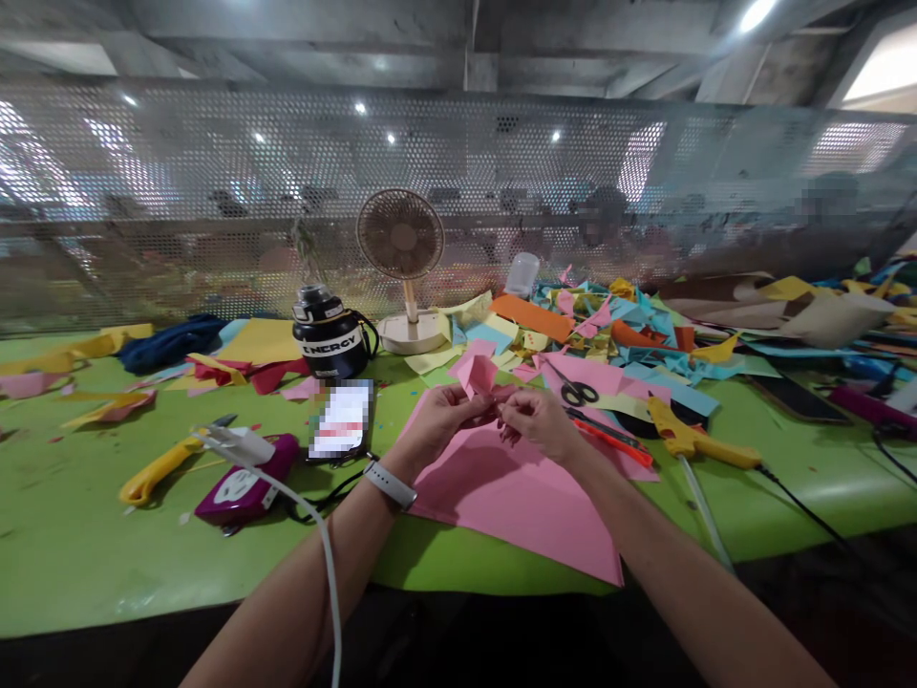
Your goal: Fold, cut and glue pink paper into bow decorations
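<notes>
"Where's the folded pink paper?"
"Above the pink sheet, between the fingers of the left hand. The right hand bunches beside it, hold unclear. Press gently, edges aligned."

Light is dim, a ceiling lamp glares at upper right, and edges look stretched.

Fig. Layout of the table, with a screen behind.
Centre: paper piece in the left hand, right hand beside it, above a sheet. Left: phone. Right: glue gun. Rear: bottle left of fan, paper scraps right.
</notes>
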Demonstrator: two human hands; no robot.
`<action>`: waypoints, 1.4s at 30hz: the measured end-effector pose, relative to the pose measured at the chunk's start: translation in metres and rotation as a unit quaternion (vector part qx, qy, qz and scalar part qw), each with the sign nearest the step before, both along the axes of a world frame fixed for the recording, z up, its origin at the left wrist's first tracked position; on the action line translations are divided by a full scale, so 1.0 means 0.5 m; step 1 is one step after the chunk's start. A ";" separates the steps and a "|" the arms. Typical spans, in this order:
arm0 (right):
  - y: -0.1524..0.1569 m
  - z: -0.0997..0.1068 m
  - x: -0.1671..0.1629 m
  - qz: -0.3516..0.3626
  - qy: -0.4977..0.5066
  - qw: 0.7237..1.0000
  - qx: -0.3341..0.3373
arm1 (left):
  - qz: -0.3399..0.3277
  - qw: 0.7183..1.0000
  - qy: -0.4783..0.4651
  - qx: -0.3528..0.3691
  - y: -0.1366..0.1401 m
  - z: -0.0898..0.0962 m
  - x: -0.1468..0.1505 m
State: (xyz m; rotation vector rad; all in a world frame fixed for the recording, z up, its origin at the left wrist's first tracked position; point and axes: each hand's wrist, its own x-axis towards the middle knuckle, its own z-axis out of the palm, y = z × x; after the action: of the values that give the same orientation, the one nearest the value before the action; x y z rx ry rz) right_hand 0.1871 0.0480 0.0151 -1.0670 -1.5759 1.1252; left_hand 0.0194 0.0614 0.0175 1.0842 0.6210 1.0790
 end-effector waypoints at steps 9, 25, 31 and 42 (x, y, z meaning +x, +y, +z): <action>0.004 0.002 -0.003 -0.015 0.014 1.000 0.009 | 0.032 0.999 -0.012 0.036 0.000 -0.009 0.009; -0.004 0.023 0.000 -0.186 0.103 0.975 0.061 | 0.127 0.989 -0.066 0.028 -0.009 -0.005 0.027; -0.007 0.016 -0.021 -0.084 0.079 0.993 -0.026 | 0.139 0.985 -0.088 0.051 -0.018 -0.013 0.044; 0.002 0.009 -0.016 -0.019 0.147 0.982 -0.116 | 0.118 0.985 -0.119 -0.034 -0.029 0.002 0.040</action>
State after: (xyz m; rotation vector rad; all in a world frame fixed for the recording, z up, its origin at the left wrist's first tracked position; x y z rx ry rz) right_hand 0.1789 0.0490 0.0197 -1.0213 -1.2082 1.3960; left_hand 0.0395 0.0469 0.0182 0.8206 0.5984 1.3607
